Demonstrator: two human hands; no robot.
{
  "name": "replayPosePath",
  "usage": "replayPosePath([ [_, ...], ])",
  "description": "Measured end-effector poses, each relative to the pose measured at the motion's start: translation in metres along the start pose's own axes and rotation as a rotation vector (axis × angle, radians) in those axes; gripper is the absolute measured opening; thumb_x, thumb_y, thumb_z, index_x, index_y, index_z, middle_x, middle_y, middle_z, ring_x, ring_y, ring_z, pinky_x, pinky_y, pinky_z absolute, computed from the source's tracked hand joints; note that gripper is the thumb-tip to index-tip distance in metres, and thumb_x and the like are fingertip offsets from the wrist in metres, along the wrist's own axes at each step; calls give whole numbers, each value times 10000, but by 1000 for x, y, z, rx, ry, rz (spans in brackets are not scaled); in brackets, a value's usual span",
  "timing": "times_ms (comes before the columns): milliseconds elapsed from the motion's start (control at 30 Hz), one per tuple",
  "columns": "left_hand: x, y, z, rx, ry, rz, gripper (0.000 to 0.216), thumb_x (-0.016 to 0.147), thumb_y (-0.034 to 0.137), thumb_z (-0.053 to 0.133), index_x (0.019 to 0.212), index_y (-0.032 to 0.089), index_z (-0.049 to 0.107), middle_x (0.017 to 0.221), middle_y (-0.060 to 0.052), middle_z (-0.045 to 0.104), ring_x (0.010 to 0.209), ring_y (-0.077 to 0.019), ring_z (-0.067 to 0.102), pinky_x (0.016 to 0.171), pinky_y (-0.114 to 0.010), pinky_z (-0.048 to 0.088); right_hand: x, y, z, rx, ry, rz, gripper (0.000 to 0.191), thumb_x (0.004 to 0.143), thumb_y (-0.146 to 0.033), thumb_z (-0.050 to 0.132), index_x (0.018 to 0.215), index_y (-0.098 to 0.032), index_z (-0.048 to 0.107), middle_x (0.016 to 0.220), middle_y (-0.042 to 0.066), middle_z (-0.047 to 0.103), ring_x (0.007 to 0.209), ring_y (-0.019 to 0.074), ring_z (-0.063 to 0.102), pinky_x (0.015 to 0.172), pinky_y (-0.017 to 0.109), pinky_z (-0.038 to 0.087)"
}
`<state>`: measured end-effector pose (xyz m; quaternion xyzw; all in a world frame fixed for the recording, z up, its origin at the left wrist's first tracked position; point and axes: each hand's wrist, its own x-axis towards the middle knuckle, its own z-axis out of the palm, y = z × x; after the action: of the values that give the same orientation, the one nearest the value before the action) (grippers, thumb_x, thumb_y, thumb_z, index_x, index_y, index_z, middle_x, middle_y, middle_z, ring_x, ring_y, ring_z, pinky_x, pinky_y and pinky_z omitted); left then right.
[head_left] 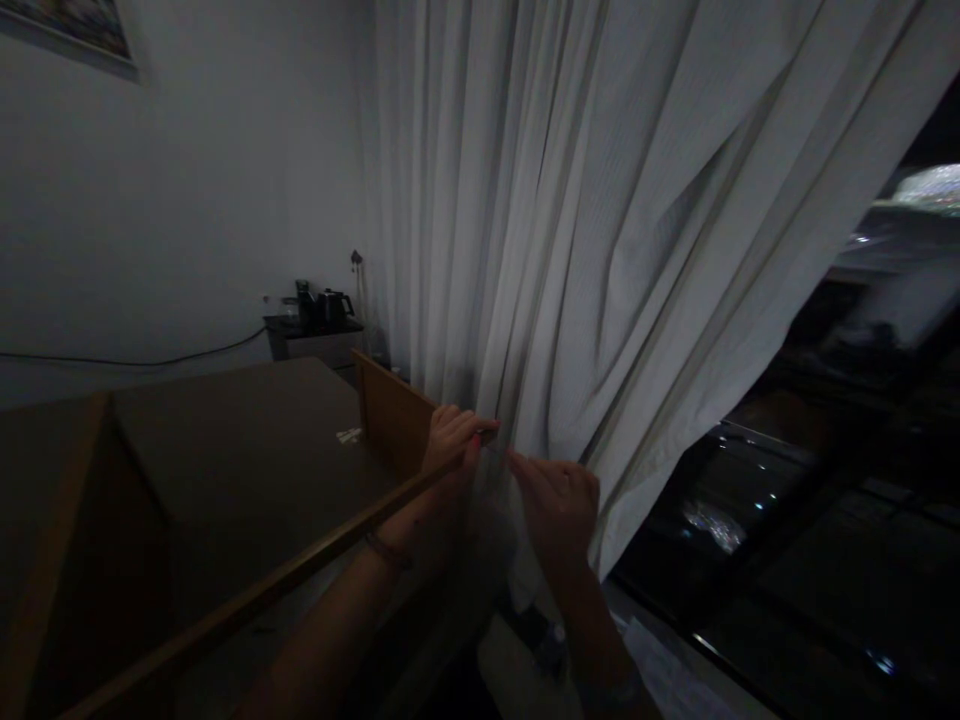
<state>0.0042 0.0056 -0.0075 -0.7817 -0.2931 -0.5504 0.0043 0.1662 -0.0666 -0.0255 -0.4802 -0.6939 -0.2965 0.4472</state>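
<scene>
My left hand (450,440) is closed around the far end of a long wooden board (300,575), whose narrow edge runs from the lower left toward the curtain. Just right of that end, my right hand (559,500) has its thumb and fingertips pinched together. A faint thin line shows between the pinch and the board's end; it is too small and dim to name. Behind my left hand stands an upright wooden panel (394,405). A second upright wooden panel (82,520) rises at the left.
A broad brown surface (247,430) spreads between the panels, with small white pieces (349,436) on it. White curtains (570,220) hang close behind my hands. A black kettle (332,305) stands on a small cabinet (319,345) in the corner. Dark glass (810,520) is at right.
</scene>
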Motion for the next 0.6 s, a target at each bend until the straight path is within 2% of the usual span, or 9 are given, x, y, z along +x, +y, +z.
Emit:
replayPosePath([
  [67,1,3,-3,0,-8,3,417,940,330,262,938,208,661,790,-43,696,766,-205,541,812,-399,380,1,2,-1,-99,52,10,216,913,-300,596,1096,-361,692,794,9,697,753,193,539,782,375,354],
  [100,1,5,-5,4,-18,2,411,939,319,264,941,208,660,784,-45,692,767,-207,538,815,-399,381,2,2,-1,-73,45,27,213,913,-306,595,1093,-362,694,752,6,680,731,187,532,778,371,349],
  [200,2,7,-7,12,-39,-1,391,936,302,274,944,213,655,782,-43,687,780,-207,537,817,-395,382,3,-4,2,287,-43,162,194,940,-309,545,1037,-278,710,749,5,672,726,165,559,760,331,396],
  [300,2,5,-5,8,-6,11,392,934,315,276,926,212,654,772,-37,685,772,-204,537,801,-391,379,3,-13,6,672,-87,436,218,945,-335,517,982,-219,698,867,17,684,793,156,601,730,289,453],
  [400,1,4,-4,16,11,20,411,934,320,265,916,208,660,751,-39,676,756,-203,529,783,-389,376,5,-20,7,769,-58,595,257,949,-367,492,979,-215,697,834,5,664,770,153,598,718,283,465],
  [500,2,5,-5,20,-19,7,396,933,317,278,939,210,660,790,-40,683,779,-205,530,782,-387,376,8,-23,7,696,14,562,231,938,-359,516,956,-225,704,859,10,660,834,164,593,769,299,459],
  [600,2,6,-7,4,-13,15,384,934,310,288,933,205,658,780,-37,682,767,-202,530,778,-387,373,11,-24,8,584,61,450,188,932,-319,532,940,-224,695,872,17,659,883,174,584,817,324,453],
])
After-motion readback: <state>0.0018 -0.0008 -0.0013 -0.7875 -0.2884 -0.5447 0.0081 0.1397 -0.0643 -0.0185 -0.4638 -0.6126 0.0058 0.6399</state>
